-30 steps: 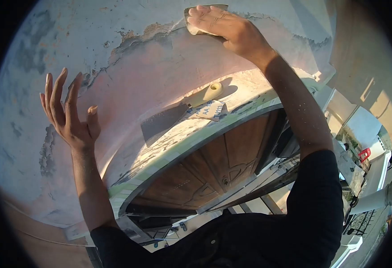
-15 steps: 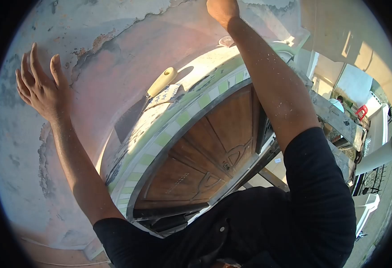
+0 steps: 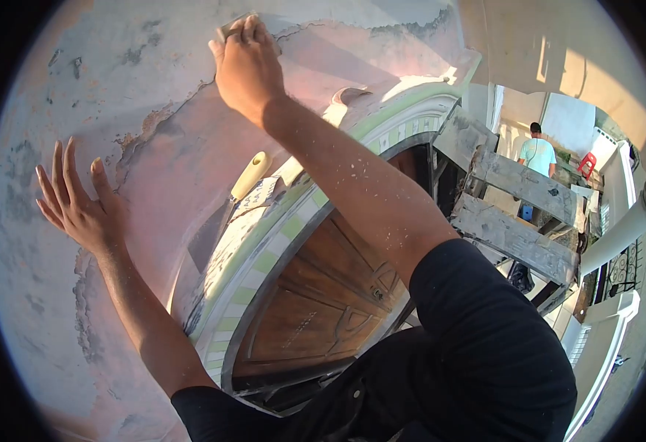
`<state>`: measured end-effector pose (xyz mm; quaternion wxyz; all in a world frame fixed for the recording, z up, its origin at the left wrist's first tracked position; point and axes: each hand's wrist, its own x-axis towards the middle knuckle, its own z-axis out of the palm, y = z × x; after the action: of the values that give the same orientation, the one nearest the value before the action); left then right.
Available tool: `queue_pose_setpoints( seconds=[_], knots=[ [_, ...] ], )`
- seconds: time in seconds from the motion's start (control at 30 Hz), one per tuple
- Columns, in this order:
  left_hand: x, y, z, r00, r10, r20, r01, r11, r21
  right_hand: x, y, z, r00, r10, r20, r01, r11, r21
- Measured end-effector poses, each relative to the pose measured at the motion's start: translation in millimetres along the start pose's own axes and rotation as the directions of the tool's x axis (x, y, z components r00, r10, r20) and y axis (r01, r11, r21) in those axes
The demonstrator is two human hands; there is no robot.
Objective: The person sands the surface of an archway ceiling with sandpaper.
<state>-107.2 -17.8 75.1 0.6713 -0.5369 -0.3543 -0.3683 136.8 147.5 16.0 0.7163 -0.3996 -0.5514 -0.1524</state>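
Shifted left and lower since before: right hand (image 3: 245,66), fingers pressed flat over sandpaper (image 3: 225,31), high on wall (image 3: 157,184). Left hand (image 3: 79,210) splayed, empty, bracing. Could slip on flaking paint, or elbow scraper (image 3: 251,175) off ledge (image 3: 282,214).

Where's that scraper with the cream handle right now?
The scraper lies on the ledge above the green-tiled door arch, left of centre in the head view, between the left hand on the wall and the right forearm.
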Motion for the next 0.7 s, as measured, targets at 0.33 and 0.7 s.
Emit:
queue_pose_setpoints(
  seconds=[0.33,0.7],
  knots=[
    [-6.7,-29.4,-15.5,0.991,0.066,-0.121,-0.066,0.998,0.005,13.4,63.9,-10.3,0.987,-0.149,-0.057,0.146,0.988,-0.045],
    [-12.8,-16.3,-9.9,0.997,0.072,-0.028,-0.073,0.997,-0.036,-25.9,34.8,-22.8,0.978,-0.138,0.159,0.17,0.964,-0.203]
  ],
)
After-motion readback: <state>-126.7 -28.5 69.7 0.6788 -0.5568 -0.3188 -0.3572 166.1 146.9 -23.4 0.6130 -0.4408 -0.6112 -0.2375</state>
